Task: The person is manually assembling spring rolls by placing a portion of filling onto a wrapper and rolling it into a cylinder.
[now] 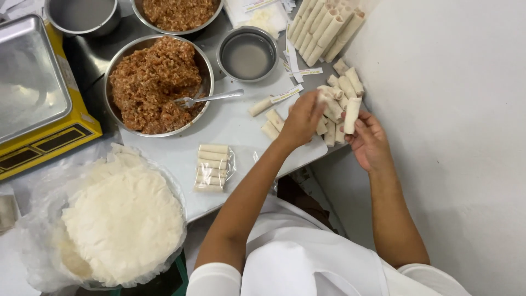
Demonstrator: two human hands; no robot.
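Note:
My left hand (pixel 302 119) reaches into a loose heap of pale spring rolls (pixel 335 105) at the table's right edge, its fingers closed over a roll in the heap. My right hand (pixel 368 141) holds one pale roll (pixel 352 114) upright beside the same heap. Several longer uncut rolls (pixel 324 28) lie stacked at the back. A clear bag with several cut rolls (pixel 211 168) rests on the white board (pixel 230 123) in front of me.
A steel bowl of reddish minced filling (pixel 156 82) with a fork (pixel 207 99) stands at the left, a second filling bowl (pixel 178 13) behind it. A small steel bowl of liquid (pixel 247 54), a yellow scale (pixel 38 98) and a stack of round wrappers (pixel 121 218) surround the board.

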